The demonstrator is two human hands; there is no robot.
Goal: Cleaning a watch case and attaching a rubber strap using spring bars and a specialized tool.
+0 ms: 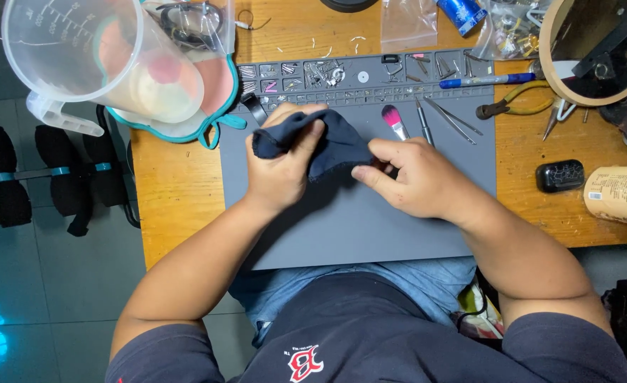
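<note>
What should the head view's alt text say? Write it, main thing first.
Both hands, left hand and right hand, grip a dark blue cloth over a grey work mat. A pink-tipped brush, tweezers and a clear measuring jug lie nearby.

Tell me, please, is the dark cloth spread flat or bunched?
Bunched: the dark cloth is crumpled between the left hand and right hand.

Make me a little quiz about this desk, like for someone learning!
1. True or false: both hands grip the dark cloth.
2. What lies just beyond the right hand? A) pink-tipped brush B) spoon C) candle
3. Fill in: the blue pen lies on the grey ____.

Key: 1 true: the left hand holds it too. 2 A. 3 mat.
</note>
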